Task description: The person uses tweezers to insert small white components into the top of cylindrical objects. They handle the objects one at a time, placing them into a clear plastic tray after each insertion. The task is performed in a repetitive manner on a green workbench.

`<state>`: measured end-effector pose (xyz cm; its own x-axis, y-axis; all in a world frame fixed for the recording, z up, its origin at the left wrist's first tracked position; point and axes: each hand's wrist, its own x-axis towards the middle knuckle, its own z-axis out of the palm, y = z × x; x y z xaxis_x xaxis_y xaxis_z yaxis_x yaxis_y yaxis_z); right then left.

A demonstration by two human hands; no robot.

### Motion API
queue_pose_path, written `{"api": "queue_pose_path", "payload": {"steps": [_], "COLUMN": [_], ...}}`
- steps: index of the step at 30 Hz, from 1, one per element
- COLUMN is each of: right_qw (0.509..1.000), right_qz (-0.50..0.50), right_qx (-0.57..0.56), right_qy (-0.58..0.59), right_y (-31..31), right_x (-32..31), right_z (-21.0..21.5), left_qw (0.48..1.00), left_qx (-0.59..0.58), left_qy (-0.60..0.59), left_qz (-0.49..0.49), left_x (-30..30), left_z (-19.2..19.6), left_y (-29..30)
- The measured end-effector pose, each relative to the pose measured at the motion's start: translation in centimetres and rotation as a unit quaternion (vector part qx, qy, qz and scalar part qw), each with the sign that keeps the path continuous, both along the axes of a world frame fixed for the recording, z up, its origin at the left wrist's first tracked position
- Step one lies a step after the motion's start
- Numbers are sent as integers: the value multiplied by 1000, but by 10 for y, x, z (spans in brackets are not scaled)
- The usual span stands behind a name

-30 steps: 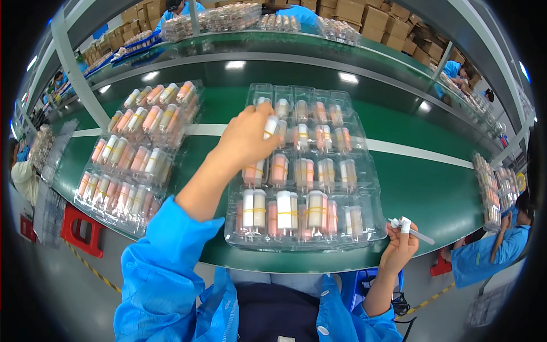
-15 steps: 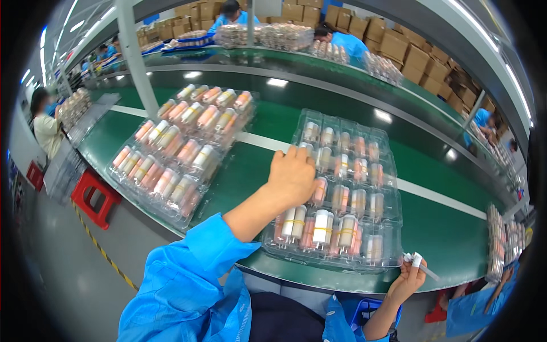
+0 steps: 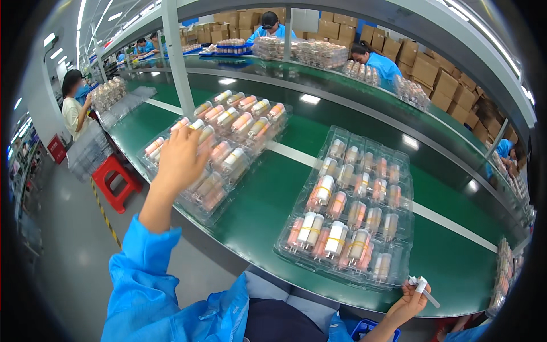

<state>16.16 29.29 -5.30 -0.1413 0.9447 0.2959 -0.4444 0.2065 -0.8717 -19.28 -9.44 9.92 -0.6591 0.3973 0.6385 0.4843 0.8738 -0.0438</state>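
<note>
My left hand [image 3: 181, 155] reaches out to the left over a clear plastic tray [image 3: 219, 145] packed with several pink and white capped tubes, its fingers apart on the tubes near the tray's left end. A second clear tray [image 3: 348, 205] of the same tubes lies on the green conveyor belt [image 3: 268, 194] in front of me, untouched. My right hand [image 3: 408, 302] is low at the belt's near edge, holding a small white tube-shaped part [image 3: 424, 288] between its fingers.
A grey post [image 3: 176, 54] stands behind the left tray. A red stool [image 3: 117, 179] sits on the floor at left near a person in a pale top. Across the belt, workers in blue sit by stacked trays and cardboard boxes. More trays lie at the far right.
My left hand has left the tray in front of me and swung left onto the other tray. The view turned left with it. My right hand still holds the small white part.
</note>
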Motion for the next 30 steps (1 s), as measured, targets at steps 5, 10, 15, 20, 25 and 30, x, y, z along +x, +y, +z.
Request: {"api": "queue_pose_path", "payload": {"steps": [5,10,15,20,25,30], "right_qw": [998,999,1000,1000,999,996], "right_qz": [63,27,24,28,15,-17], "right_qx": [-1,-14,-13,2,23,58], "right_qy": [24,28,-11,5,47,65], "right_y": [5,11,-5,-6,1,-9], "right_x": [7,10,4,2,3,5], "right_z": [-3,-10,14,13,11,16], "left_qw": [989,994,976,944,754,515], "left_qx": [-76,-14,140,309,564,559], "left_qy": [-51,-72,-163,-118,-215,-461], "left_qz": [117,85,47,-4,-260,-458], "left_x": [-68,-81,-86,-81,-36,70], "left_z": [-27,-34,-26,-17,12,-17], "left_y": [-13,0,-7,-14,0,27]}}
